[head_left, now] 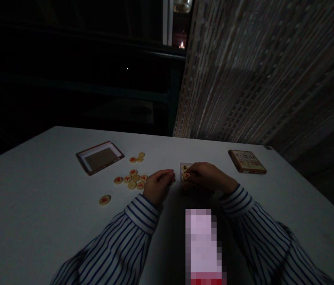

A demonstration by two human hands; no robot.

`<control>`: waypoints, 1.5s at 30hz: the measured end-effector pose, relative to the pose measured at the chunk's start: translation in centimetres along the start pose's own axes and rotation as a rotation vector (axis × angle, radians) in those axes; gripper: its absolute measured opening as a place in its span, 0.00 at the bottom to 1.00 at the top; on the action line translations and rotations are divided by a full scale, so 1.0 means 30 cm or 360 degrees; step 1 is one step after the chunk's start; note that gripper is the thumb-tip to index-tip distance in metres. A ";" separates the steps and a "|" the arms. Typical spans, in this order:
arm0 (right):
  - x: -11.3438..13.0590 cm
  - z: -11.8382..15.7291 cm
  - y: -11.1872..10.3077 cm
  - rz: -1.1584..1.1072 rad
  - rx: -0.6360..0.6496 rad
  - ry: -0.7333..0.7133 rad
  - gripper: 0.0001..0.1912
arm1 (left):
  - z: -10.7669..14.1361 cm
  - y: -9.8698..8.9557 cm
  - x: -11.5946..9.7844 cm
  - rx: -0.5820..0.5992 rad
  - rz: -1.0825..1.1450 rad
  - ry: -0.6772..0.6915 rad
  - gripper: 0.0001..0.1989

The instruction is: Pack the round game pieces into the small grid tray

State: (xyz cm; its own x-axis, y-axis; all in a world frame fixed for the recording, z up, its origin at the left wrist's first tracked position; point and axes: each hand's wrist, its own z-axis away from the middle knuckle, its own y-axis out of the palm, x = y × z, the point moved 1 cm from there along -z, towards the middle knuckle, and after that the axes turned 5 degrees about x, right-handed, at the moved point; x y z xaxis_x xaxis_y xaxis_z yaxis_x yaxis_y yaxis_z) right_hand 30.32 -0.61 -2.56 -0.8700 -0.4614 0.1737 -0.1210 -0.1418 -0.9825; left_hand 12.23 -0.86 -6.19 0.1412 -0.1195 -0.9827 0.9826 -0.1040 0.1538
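Observation:
My right hand [211, 176] reaches over a small clear tray [181, 169] holding several round Chinese chess pieces. Its thumb and fingers pinch a Chinese chess piece [187, 175] with a red character, at the tray's left side. The hand hides most of the tray. Left of it, my left hand [158, 185] is closed, fingers curled and fingertips pointing toward the tray; whether anything is inside cannot be seen. Beside that hand lies a loose group of pale wooden chess pieces [133, 173], some showing red characters. One single piece [104, 200] lies apart, nearer to me.
On the white table [51, 190] an open shallow box [100, 157] with a brown rim stands back left. Several more pieces [140, 159] lie right of it. A closed decorated box [247, 161] lies back right. A string curtain [229, 71] hangs behind the table.

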 end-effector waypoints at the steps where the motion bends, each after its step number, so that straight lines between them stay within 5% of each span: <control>1: -0.001 -0.002 0.003 -0.0004 0.0013 -0.0010 0.14 | 0.002 0.000 -0.003 -0.0006 -0.0019 0.0004 0.12; 45: 0.003 -0.001 0.003 0.0019 0.0149 -0.0131 0.11 | 0.003 0.000 0.000 0.0037 0.0030 -0.0023 0.13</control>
State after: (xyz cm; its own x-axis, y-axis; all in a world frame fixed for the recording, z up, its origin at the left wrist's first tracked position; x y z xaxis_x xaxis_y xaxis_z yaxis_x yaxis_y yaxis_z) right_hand 30.23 -0.63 -2.63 -0.8285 -0.5333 0.1710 -0.0625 -0.2155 -0.9745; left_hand 12.22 -0.96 -6.18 0.1576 -0.1362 -0.9781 0.9767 -0.1246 0.1748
